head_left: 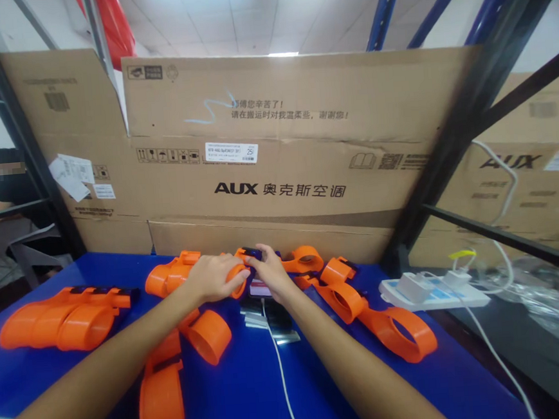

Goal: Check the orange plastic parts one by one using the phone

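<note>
Both my hands meet at the far middle of the blue table [255, 392]. My left hand [213, 276] is closed over an orange plastic ring-shaped part [239, 278]. My right hand [271, 273] pinches the same part at its top, where a small dark piece [252, 253] sits. More orange ring parts lie around: a row at the left [65, 317], one near my left forearm [209, 334], one flat at the front [161, 399], and a chain at the right [390, 330]. A phone-like device [261, 291] with a white cable [282, 370] lies under my right hand.
Large AUX cardboard boxes [276, 171] stand right behind the table. Dark shelf posts [449, 151] frame the right side. A white power strip with chargers [426, 288] and cables lies at the right. Another person sits far left [9, 185].
</note>
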`<state>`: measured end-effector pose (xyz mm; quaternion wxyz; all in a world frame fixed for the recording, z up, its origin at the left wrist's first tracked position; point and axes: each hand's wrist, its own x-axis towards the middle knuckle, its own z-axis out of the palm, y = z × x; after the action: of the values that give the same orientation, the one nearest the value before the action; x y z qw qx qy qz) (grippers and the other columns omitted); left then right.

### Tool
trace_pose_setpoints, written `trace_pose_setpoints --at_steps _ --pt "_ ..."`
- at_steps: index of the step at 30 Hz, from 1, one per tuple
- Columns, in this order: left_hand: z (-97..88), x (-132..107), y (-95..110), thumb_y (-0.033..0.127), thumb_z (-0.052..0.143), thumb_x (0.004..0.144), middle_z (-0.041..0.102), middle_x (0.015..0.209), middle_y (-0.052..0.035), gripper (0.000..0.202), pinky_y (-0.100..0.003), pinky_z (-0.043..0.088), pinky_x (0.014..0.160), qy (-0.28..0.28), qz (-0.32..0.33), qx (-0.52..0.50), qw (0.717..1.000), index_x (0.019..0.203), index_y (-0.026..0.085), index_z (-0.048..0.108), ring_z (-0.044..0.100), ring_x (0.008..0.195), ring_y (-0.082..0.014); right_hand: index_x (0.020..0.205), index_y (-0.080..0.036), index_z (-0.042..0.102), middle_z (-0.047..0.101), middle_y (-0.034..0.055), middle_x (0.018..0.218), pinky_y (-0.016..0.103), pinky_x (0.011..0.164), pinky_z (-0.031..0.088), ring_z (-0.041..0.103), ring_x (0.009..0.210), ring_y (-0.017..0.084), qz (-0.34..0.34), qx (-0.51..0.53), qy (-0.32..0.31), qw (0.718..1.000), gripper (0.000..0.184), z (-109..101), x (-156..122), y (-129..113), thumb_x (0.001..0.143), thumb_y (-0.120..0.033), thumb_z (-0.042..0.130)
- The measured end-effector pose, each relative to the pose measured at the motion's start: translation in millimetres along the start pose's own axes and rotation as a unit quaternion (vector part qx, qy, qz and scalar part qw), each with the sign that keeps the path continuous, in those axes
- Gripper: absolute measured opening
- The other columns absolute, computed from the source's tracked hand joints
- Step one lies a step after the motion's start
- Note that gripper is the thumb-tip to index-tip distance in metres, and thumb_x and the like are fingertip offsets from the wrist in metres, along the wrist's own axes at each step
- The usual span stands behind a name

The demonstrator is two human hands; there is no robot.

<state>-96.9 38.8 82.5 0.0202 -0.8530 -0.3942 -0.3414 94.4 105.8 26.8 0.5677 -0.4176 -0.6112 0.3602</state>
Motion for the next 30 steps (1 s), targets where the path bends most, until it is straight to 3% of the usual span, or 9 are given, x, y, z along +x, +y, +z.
trace_pose_setpoints --at_steps 2,4,6,8,11,17,21,24,30 --pt "1.5 -3.4 -7.3 0.059 0.047 0.098 0.071 0.132 -0.0108 0.054 -0.043 0.052 0.096 -0.047 0.001 0.021 0.999 0.139 0.027 0.063 0.069 0.114 -0.0317 0.123 -0.024 0.063 0.075 0.007 0.107 0.039 0.088 0.059 0.072 0.099 0.025 0.001 -0.007 0.027 1.0 0.044 5.6 6.2 5.9 0.081 -0.033 0.071" --pt "2.1 -6.0 -13.7 0.061 0.043 0.099 0.053 0.156 -0.0102 0.066 -0.046 0.051 0.101 -0.07 0.001 0.029 0.997 0.156 0.029 0.044 0.062 0.128 -0.034 0.117 -0.023 0.066 0.076 0.0068 0.103 0.04 0.091 0.058 0.071 0.098 0.025 -0.006 -0.02 0.046 0.999 0.038 5.0 12.2 9.0 0.08 -0.029 0.069" --pt "2.6 -8.1 -20.1 0.062 0.042 0.099 0.035 0.167 -0.008 0.072 -0.047 0.05 0.103 -0.075 -0.004 0.025 0.997 0.163 0.032 0.028 0.057 0.135 -0.0351 0.115 -0.023 0.067 0.076 0.0065 0.103 0.042 0.094 0.057 0.071 0.099 0.025 -0.013 -0.03 0.065 0.997 0.036 -1.5 16.7 10.1 0.079 -0.028 0.069" --pt "3.7 -9.9 -26.6 0.061 0.043 0.1 0.03 0.17 -0.0073 0.075 -0.047 0.049 0.105 -0.073 -0.01 0.019 0.997 0.165 0.033 0.02 0.054 0.138 -0.0351 0.115 -0.023 0.066 0.075 0.0065 0.105 0.044 0.097 0.056 0.071 0.102 0.025 -0.022 -0.039 0.083 0.996 0.036 -11.6 18.9 10.0 0.079 -0.028 0.068" --pt "6.7 -11.9 -35.7 0.059 0.044 0.101 0.037 0.167 -0.0081 0.073 -0.046 0.047 0.107 -0.075 -0.008 0.009 0.997 0.164 0.031 0.023 0.053 0.139 -0.0336 0.116 -0.022 0.065 0.075 0.008 0.109 0.045 0.098 0.055 0.071 0.104 0.026 -0.036 -0.044 0.098 0.994 0.036 -26.1 18.6 7.7 0.081 -0.03 0.067" --pt "6.9 -10.6 -42.4 0.055 0.046 0.102 0.064 0.143 -0.0129 0.057 -0.048 0.049 0.102 -0.095 0.005 0.008 0.995 0.148 0.023 0.052 0.064 0.124 -0.0337 0.124 -0.022 0.061 0.074 0.0103 0.117 0.045 0.1 0.056 0.071 0.107 0.025 -0.071 -0.014 0.09 0.993 0.042 -40.6 11.2 -6.7 0.084 -0.033 0.068" --pt "-11.6 -19.5 -21.4 0.051 0.054 0.099 0.069 0.135 -0.0118 0.047 -0.051 0.045 0.108 -0.066 0.006 -0.025 0.997 0.137 0.025 0.064 0.063 0.125 -0.0328 0.125 -0.022 0.061 0.073 0.0107 0.118 0.047 0.103 0.054 0.071 0.109 0.025 -0.097 0.019 0.096 0.99 0.043 -50.2 2.0 -23.2 0.085 -0.035 0.071" --pt "-32.9 -47.8 12.3 0.048 0.051 0.102 0.068 0.138 -0.0069 0.044 -0.052 0.042 0.113 -0.115 -0.003 -0.058 0.992 0.139 0.03 0.063 0.061 0.129 -0.0307 0.125 -0.023 0.061 0.073 0.0105 0.122 0.048 0.104 0.054 0.07 0.111 0.025 -0.091 0.048 0.089 0.991 0.043 -57.3 -7.1 -35.3 0.086 -0.035 0.072" --pt "-62.0 -123.8 66.9 0.067 0.074 0.079 0.031 0.168 -0.0074 0.094 -0.065 0.03 0.12 -0.273 0.066 -0.035 0.959 0.16 0.04 0.034 0.033 0.151 -0.0446 0.12 -0.024 0.063 0.074 0.0091 0.122 0.047 0.103 0.055 0.069 0.113 0.026 -0.052 0.082 0.071 0.993 0.04 -57.7 -22.8 -49.1 0.084 -0.034 0.075"
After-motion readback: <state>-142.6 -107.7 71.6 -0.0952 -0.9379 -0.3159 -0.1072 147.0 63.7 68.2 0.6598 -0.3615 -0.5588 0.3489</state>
